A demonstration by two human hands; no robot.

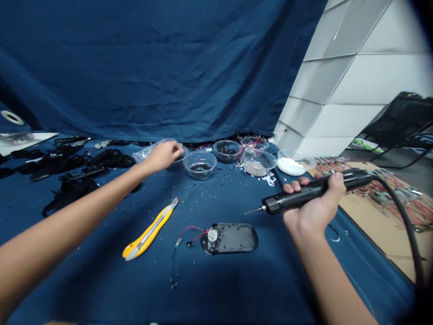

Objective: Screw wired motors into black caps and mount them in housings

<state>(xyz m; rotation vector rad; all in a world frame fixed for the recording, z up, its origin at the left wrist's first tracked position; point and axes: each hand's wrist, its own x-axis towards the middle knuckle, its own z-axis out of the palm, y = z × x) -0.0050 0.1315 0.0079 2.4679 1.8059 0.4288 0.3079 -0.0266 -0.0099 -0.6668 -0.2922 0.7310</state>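
My right hand [314, 207] is wrapped round a black electric screwdriver [304, 194], its thin bit pointing left above the cloth. At the far left-centre, my left hand [165, 155] reaches over a clear plastic bowl [182, 159]; its fingers are curled together, and whatever they hold is hidden. Below, a black oval plastic housing [237, 238] lies with its hollow side up. A round silvery part [212, 235] sits at its left end. Red wires [192, 227] run from it to a small green circuit board [177, 243]. A yellow utility knife [149, 234] rests left of the housing.
Clear bowls hold small dark parts [200, 167], tiny screw-like pieces [255, 169] and white pieces [291, 166]. Black plastic parts [104, 160] pile up on the left. Bundles of red wires [406, 198] lie on cardboard at right. A blue curtain [162, 67] hangs behind.
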